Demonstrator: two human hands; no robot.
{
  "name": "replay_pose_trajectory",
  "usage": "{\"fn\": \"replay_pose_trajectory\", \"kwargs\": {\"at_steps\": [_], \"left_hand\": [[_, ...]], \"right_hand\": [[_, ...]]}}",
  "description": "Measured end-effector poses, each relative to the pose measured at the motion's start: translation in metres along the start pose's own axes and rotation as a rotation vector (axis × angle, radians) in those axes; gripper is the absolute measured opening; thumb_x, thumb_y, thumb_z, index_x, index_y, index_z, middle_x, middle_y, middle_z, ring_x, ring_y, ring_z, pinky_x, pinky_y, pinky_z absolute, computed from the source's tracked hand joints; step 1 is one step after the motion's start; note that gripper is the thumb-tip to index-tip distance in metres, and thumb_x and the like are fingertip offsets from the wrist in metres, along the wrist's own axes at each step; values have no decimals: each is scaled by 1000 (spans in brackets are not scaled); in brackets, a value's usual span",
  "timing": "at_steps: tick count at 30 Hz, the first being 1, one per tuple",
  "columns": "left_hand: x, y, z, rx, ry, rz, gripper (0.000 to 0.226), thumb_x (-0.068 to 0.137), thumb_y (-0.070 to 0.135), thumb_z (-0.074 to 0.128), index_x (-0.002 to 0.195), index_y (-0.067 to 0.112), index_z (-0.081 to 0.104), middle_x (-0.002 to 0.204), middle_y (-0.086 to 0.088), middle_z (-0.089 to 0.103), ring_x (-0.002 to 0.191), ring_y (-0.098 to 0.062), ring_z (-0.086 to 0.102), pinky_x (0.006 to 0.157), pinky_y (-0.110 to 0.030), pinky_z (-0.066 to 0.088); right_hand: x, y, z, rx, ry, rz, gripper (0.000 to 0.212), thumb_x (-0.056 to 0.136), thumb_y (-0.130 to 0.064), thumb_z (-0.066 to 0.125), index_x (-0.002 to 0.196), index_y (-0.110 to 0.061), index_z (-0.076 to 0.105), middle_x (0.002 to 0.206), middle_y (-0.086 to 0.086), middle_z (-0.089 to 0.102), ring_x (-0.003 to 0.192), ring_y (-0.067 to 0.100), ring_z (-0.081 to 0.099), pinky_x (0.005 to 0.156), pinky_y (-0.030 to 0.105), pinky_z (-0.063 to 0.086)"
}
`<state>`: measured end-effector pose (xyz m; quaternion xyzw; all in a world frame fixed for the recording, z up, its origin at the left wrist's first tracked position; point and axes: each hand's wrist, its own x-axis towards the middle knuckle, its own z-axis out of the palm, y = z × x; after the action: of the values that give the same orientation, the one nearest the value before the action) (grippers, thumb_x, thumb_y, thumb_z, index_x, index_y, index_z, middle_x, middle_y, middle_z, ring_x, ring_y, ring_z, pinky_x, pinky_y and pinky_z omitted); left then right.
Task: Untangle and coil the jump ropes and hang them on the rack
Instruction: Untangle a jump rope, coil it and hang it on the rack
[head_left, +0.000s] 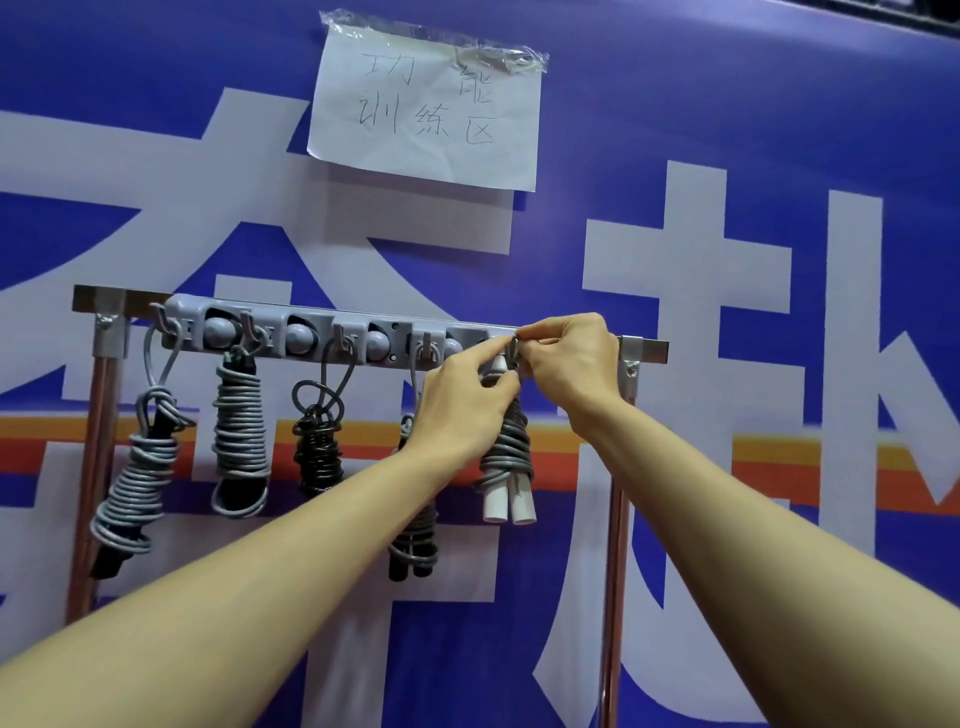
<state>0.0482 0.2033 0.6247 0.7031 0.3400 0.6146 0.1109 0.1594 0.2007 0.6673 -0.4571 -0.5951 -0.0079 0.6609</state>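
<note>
Item: rack (644, 347), centre of frame, grey hook strip (332, 338) carrying four coiled jump ropes (240, 426) hung by their loops so the bundles dangle clear; fifth, the white-handled rope (506, 457), at centre right under the last hook, apparently being looped on. Left hand (457, 410) closed on the bundle's top, steadying it; right hand (566, 364) pinching its loop at the strip, both forearms raised from the lower corners

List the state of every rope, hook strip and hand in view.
Leftmost rope: coiled, hung.
Second rope: coiled, hung.
Third rope: coiled, hung.
Fourth rope: coiled, hung.
White-handled rope: coiled, being hooked.
Hook strip: mounted on rack.
Left hand: pinching rope.
Right hand: pinching loop.
</note>
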Motion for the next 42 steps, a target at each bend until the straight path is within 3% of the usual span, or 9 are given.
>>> {"fn": "replay_pose_trajectory", "kwargs": {"at_steps": [5, 10, 16, 21, 26, 31, 34, 37, 42], "left_hand": [[3, 7, -1, 232, -43, 69, 42, 97, 27, 49, 138, 31, 53, 65, 4, 60, 61, -8, 54, 54, -15, 39], [4, 5, -1, 143, -114, -83, 43, 95, 26, 50, 138, 33, 53, 111, -2, 70, 93, -22, 64, 78, -30, 50], [-4, -3, -3, 105, -148, -140, 55, 96, 21, 53, 147, 35, 38, 128, -16, 62, 113, -37, 58, 85, -38, 49], [-26, 8, -13, 190, -150, -168, 55, 95, 14, 48, 147, 29, 39, 85, -5, 67, 63, -13, 51, 60, -31, 41], [-64, 9, -28, 87, -120, -264, 30, 91, 13, 51, 118, 23, 60, 98, -4, 68, 94, -24, 67, 89, -41, 54], [-162, -4, -44, 9, -242, -375, 22, 91, 12, 51, 108, 23, 61, 92, -2, 69, 80, -19, 70, 79, -45, 59], [-222, -16, -54, -7, -283, -525, 22, 92, 10, 49, 109, 18, 60, 104, -4, 65, 75, -16, 69, 73, -35, 60], [-278, -32, -61, -1, -337, -635, 20, 91, 9, 47, 106, 14, 60, 107, -7, 63, 73, -19, 69, 70, -32, 56], [-381, -62, -70, -2, -513, -865, 16, 95, 9, 48, 88, 18, 59, 89, -6, 62, 66, -15, 63, 62, -24, 49]], "right_hand": [[1, -6, -1, -148, -98, -41, 23, 88, -2, 58, 101, -9, 74, 99, 10, 73, 92, 22, 67, 84, 35, 57], [-6, -2, -5, -214, -227, 5, 34, 84, 6, 49, 101, -9, 74, 96, 12, 72, 89, 22, 64, 75, 33, 55], [-21, 11, -6, -105, -200, 51, 49, 85, 7, 40, 122, -13, 64, 113, 9, 69, 110, 19, 61, 99, 37, 48], [-50, 7, -21, -159, -242, 96, 45, 84, 5, 41, 117, -12, 67, 115, 9, 68, 110, 20, 61, 99, 39, 47], [-98, 7, -41, -220, -316, 162, 44, 83, 5, 40, 110, -13, 71, 116, 6, 68, 109, 18, 61, 94, 33, 51], [-185, 21, -54, -280, -477, 275, 46, 83, 6, 39, 105, -16, 73, 114, 5, 67, 99, 23, 64, 82, 39, 57], [-242, 27, -57, -351, -622, 309, 43, 87, 4, 40, 115, -12, 68, 120, 4, 64, 98, 14, 58, 85, 26, 49], [-291, 36, -62, -372, -696, 388, 40, 88, 1, 42, 118, -10, 65, 113, 5, 63, 94, 18, 59, 91, 30, 50], [-389, 66, -62, -439, -885, 549, 40, 86, 0, 43, 116, -11, 66, 110, 11, 69, 98, 27, 66, 80, 27, 53]]}}
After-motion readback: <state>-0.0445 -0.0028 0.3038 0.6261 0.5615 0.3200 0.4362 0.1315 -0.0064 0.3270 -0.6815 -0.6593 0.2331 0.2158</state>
